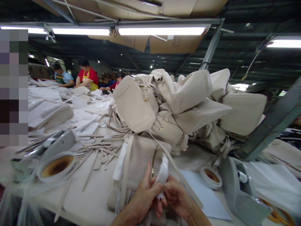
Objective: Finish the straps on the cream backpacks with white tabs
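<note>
A beige bag (141, 157) with a gold zipper lies on the table in front of me, its strap running down to the right. Over its lower right part, both my hands hold a white, shiny wrapped piece (162, 172). My left hand (147, 191) has its thumb pressed on the wrapping, with the index finger pointing up along the bag. Fingers of my right hand (177, 194) pinch the wrapping's lower right side. A white wrapped strip (120, 161) rests at the bag's left edge.
Beige bags (188, 91) are heaped behind. Loose straps (101, 150) and a bowl of brown liquid (56, 166) lie left; a smaller bowl (211, 177), blue-white sheet (207, 201) and grey tape dispenser (240, 188) stand right. People work at the far left.
</note>
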The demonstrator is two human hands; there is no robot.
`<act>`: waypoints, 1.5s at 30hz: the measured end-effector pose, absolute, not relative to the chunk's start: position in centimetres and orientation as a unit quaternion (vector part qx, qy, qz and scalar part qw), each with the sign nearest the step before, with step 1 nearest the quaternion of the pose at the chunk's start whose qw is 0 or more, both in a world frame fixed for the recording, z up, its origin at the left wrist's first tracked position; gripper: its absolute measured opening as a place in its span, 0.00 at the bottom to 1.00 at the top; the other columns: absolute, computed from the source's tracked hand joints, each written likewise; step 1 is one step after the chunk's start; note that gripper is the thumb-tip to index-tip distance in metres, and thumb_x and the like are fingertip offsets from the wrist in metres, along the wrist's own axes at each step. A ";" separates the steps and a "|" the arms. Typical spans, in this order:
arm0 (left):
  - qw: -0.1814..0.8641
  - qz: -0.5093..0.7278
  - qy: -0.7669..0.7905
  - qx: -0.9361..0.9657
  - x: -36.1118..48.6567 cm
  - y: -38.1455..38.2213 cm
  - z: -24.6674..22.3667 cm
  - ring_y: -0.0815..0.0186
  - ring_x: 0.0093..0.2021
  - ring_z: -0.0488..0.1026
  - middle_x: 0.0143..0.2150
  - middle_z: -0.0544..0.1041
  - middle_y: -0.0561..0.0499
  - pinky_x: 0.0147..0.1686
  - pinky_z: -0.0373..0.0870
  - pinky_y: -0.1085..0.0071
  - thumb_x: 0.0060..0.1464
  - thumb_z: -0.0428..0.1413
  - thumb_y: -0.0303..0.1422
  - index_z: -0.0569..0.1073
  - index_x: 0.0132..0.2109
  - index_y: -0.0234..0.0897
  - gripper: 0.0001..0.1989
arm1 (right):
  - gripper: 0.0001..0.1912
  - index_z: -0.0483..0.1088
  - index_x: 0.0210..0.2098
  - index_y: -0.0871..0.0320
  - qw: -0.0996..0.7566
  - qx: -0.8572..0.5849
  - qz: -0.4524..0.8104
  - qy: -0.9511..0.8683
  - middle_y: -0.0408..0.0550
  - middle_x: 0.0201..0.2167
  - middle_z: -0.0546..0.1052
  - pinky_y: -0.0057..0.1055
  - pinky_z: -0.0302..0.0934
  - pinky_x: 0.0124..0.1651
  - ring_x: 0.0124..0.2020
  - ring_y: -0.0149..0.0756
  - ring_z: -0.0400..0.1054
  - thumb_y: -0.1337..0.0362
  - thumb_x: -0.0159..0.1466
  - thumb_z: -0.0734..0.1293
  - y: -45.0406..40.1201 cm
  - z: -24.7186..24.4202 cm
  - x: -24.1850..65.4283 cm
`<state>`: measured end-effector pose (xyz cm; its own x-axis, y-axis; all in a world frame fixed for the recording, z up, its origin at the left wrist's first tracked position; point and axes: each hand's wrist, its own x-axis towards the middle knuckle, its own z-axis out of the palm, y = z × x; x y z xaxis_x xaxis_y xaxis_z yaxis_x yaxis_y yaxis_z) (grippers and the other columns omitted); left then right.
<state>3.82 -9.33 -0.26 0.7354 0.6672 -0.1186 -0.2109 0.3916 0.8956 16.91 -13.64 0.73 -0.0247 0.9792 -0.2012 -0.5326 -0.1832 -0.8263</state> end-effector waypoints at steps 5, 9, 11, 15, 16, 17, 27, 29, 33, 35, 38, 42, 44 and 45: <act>0.829 0.271 0.223 0.435 3.5 -9.1 0.3 0.70 0.16 0.70 0.29 0.78 0.53 0.13 0.65 0.78 0.48 0.60 0.32 0.16 0.66 0.42 0.61 | 0.20 0.74 0.33 0.63 0.562 -0.384 0.679 -0.275 0.31 0.10 0.59 0.19 0.39 0.14 0.10 0.17 0.44 0.59 0.44 0.77 -12.9 0.1 17.4; 0.814 0.284 0.251 0.440 3.7 -9.1 0.1 0.68 0.15 0.69 0.22 0.76 0.56 0.15 0.67 0.76 0.44 0.60 0.33 0.17 0.67 0.36 0.62 | 0.21 0.76 0.34 0.63 0.593 -0.373 0.666 -0.256 0.29 0.10 0.56 0.18 0.38 0.15 0.12 0.15 0.36 0.58 0.45 0.78 -12.7 -0.5 17.6; 0.789 0.312 0.296 0.438 4.1 -9.3 -0.1 0.68 0.14 0.68 0.21 0.74 0.58 0.15 0.67 0.74 0.42 0.62 0.36 0.25 0.68 0.34 0.61 | 0.21 0.76 0.34 0.64 0.604 -0.384 0.655 -0.243 0.29 0.11 0.57 0.18 0.35 0.15 0.12 0.14 0.35 0.58 0.45 0.79 -12.7 -0.6 17.5; 0.725 0.372 0.371 0.445 4.9 -9.7 -0.2 0.68 0.15 0.68 0.21 0.72 0.60 0.13 0.65 0.75 0.37 0.65 0.39 0.55 0.57 0.31 0.43 | 0.25 0.76 0.36 0.67 0.603 -0.400 0.642 -0.255 0.29 0.10 0.57 0.18 0.31 0.14 0.12 0.14 0.34 0.55 0.44 0.78 -13.0 0.0 16.9; 0.712 0.378 0.378 0.455 5.0 -9.8 -0.1 0.69 0.15 0.68 0.21 0.72 0.59 0.12 0.64 0.76 0.37 0.64 0.41 0.59 0.51 0.33 0.36 | 0.26 0.76 0.37 0.67 0.604 -0.405 0.636 -0.258 0.29 0.10 0.56 0.18 0.31 0.14 0.12 0.15 0.34 0.55 0.44 0.78 -13.0 0.2 16.7; 0.703 0.378 0.383 0.464 5.1 -10.0 0.1 0.69 0.16 0.68 0.21 0.72 0.59 0.12 0.64 0.77 0.38 0.64 0.42 0.61 0.46 0.34 0.31 | 0.27 0.75 0.37 0.67 0.607 -0.411 0.629 -0.257 0.29 0.09 0.55 0.19 0.31 0.14 0.12 0.15 0.35 0.54 0.44 0.78 -13.1 0.3 16.5; 0.711 0.316 0.402 0.482 3.2 -10.8 1.5 0.69 0.23 0.73 0.26 0.73 0.53 0.16 0.67 0.78 0.38 0.62 0.53 0.68 0.35 0.34 0.28 | 0.28 0.75 0.34 0.66 0.632 -0.422 0.606 -0.236 0.27 0.09 0.54 0.18 0.29 0.15 0.12 0.14 0.34 0.53 0.40 0.78 -13.6 1.1 15.6; 0.710 0.322 0.402 0.480 3.2 -10.8 1.5 0.69 0.24 0.72 0.25 0.73 0.53 0.17 0.68 0.77 0.37 0.62 0.53 0.68 0.34 0.34 0.27 | 0.30 0.75 0.36 0.67 0.628 -0.426 0.606 -0.239 0.27 0.09 0.53 0.19 0.29 0.15 0.12 0.15 0.34 0.52 0.40 0.79 -13.7 1.2 15.5; 0.693 0.358 0.408 0.475 3.5 -10.9 1.3 0.70 0.22 0.70 0.22 0.71 0.55 0.16 0.66 0.78 0.37 0.62 0.53 0.67 0.31 0.36 0.26 | 0.33 0.73 0.43 0.64 0.620 -0.452 0.583 -0.267 0.28 0.11 0.55 0.19 0.31 0.15 0.13 0.16 0.36 0.50 0.43 0.78 -14.0 1.3 15.5; 0.684 0.371 0.413 0.473 3.7 -10.9 1.1 0.70 0.20 0.69 0.21 0.70 0.56 0.15 0.66 0.77 0.36 0.63 0.54 0.66 0.30 0.36 0.26 | 0.32 0.71 0.43 0.61 0.620 -0.477 0.552 -0.287 0.31 0.14 0.60 0.19 0.32 0.15 0.13 0.16 0.40 0.50 0.45 0.78 -14.2 1.4 15.6; 0.675 0.377 0.418 0.478 3.7 -10.9 0.8 0.70 0.19 0.69 0.19 0.69 0.57 0.15 0.66 0.77 0.36 0.63 0.56 0.66 0.29 0.36 0.27 | 0.29 0.69 0.41 0.59 0.609 -0.502 0.534 -0.303 0.31 0.16 0.61 0.19 0.31 0.16 0.13 0.16 0.41 0.49 0.46 0.77 -14.5 1.4 15.7; 0.678 0.373 0.418 0.476 3.8 -10.7 0.3 0.71 0.17 0.68 0.18 0.71 0.56 0.15 0.66 0.77 0.34 0.63 0.57 0.65 0.29 0.37 0.29 | 0.28 0.67 0.39 0.58 0.601 -0.488 0.550 -0.313 0.28 0.13 0.54 0.20 0.30 0.16 0.14 0.17 0.37 0.48 0.47 0.76 -14.2 1.4 15.5; 0.679 0.377 0.422 0.467 3.8 -10.7 0.2 0.71 0.16 0.68 0.18 0.71 0.56 0.15 0.66 0.76 0.33 0.63 0.57 0.63 0.29 0.38 0.29 | 0.27 0.66 0.37 0.58 0.611 -0.482 0.544 -0.314 0.28 0.14 0.54 0.20 0.31 0.16 0.13 0.17 0.38 0.48 0.47 0.76 -13.9 1.3 15.3; 0.679 0.379 0.424 0.464 3.8 -10.6 0.1 0.70 0.16 0.68 0.18 0.72 0.56 0.15 0.65 0.76 0.33 0.63 0.57 0.63 0.29 0.38 0.29 | 0.26 0.66 0.36 0.58 0.615 -0.482 0.540 -0.313 0.28 0.13 0.54 0.20 0.31 0.16 0.13 0.17 0.38 0.48 0.47 0.75 -13.7 1.2 15.2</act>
<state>3.80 -10.63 0.13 0.3525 0.9084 -0.2246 -0.1219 0.2825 0.9515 15.19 -13.74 1.25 0.2211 0.9660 -0.1342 -0.3625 -0.0463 -0.9308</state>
